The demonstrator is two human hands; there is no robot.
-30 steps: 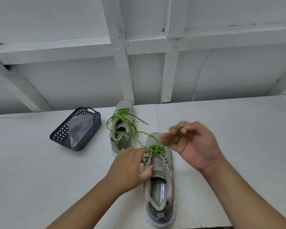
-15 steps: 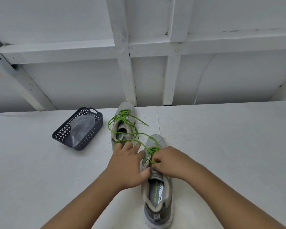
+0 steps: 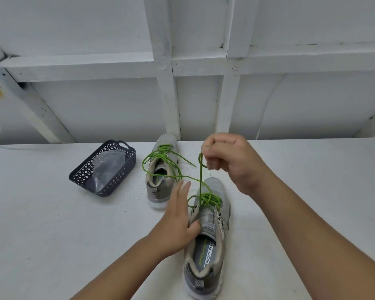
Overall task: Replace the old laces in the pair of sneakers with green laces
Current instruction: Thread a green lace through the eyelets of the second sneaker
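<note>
Now my right hand pinches the limp green lace taut, while my left hand braces the light, soft sneaker, fingers relaxed.

The right hand, which half a second ago was down on the lacing of the near sneaker, has risen above the shoe's toe. It pinches the green lace, now drawn up taut in a nearly straight line from the eyelets to the curled fingers. The left hand has shifted back along the near sneaker's left side: its fingers, earlier spread over the lace beside the toe, now point forward and straight, while the thumb rests against the tongue.
</note>
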